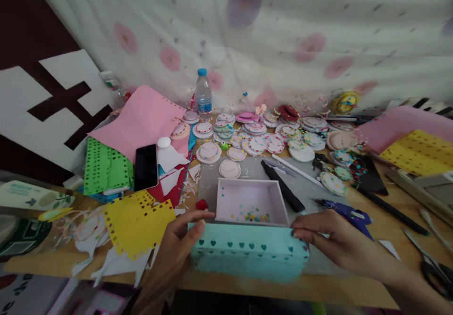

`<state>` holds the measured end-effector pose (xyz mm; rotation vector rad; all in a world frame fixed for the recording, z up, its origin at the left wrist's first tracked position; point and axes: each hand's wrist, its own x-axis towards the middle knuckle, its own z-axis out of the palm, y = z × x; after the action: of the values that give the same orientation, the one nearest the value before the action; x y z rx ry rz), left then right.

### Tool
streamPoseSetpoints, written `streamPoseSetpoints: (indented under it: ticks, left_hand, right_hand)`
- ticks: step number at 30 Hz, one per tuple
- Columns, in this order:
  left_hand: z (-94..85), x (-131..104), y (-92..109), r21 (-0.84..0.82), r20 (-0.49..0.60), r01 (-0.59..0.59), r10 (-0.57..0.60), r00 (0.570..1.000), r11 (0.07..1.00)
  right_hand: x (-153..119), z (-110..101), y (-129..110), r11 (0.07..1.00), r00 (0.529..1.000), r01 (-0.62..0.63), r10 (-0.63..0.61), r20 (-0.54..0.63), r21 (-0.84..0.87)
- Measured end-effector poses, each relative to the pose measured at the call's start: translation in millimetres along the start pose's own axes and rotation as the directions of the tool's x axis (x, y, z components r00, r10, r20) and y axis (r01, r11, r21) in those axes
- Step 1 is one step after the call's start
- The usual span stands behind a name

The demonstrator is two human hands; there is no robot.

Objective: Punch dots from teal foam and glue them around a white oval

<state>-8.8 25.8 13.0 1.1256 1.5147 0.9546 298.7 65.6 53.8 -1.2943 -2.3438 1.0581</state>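
Note:
A light teal sheet of paper (pixel 247 253) with heart-shaped holes along its upper part spans the space between my hands, at the table's front edge. My left hand (pixel 180 237) pinches its upper left corner between thumb and fingers. At the other end, my right hand (pixel 325 234) grips the upper right corner. Just beyond the sheet sits a shallow white box (pixel 253 194), open at the top, with small teal and yellow paper bits (pixel 255 216) inside. The sheet's lower part is blurred.
A grey cutting mat (pixel 208 187) lies under the box. Beside it are a black marker-like stick (pixel 283 186), a blue-handled tool (pixel 348 213) and scissors (pixel 432 263). Decorated paper discs (pixel 256 145) crowd the back, near a water bottle (pixel 203 93). A phone (pixel 146 167) and punched yellow paper (pixel 138 223) lie left.

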Motion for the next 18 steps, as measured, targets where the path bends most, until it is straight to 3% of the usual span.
streamPoseSetpoints:
  ticks: [4,7,11,14,16,18]
  left_hand:
    - [5.4,-7,-11,-0.045,-0.039,0.057,-0.058,0.998,0.997]
    - [6.2,-16,-18,0.032,-0.127,0.039,-0.035,0.991,0.999]
    - [-0.9,-27,-26,0.231,-0.216,-0.019,0.07,0.974,0.973]
    - [-6.4,-33,-32,0.356,-0.129,-0.115,0.171,0.977,0.927]
    - [-6.7,-39,-32,0.378,-0.019,-0.184,0.206,0.978,0.907]
    - [-4.2,-46,-30,0.376,0.083,-0.211,0.194,0.978,0.902]
  right_hand:
    - [5,-1,0,1.0,0.993,-0.024,0.022,0.112,0.016]
    - [7,-1,0,0.999,0.989,-0.017,0.021,0.147,-0.031]
    - [23,-1,-8,0.991,0.996,0.086,-0.09,-0.029,-0.102]
    - [54,4,-29,0.938,0.945,0.297,-0.315,-0.088,-0.179]
    - [82,17,-48,0.858,0.897,0.43,-0.44,0.028,-0.28]
    - [109,40,-66,0.763,0.868,0.496,-0.451,0.21,-0.413]
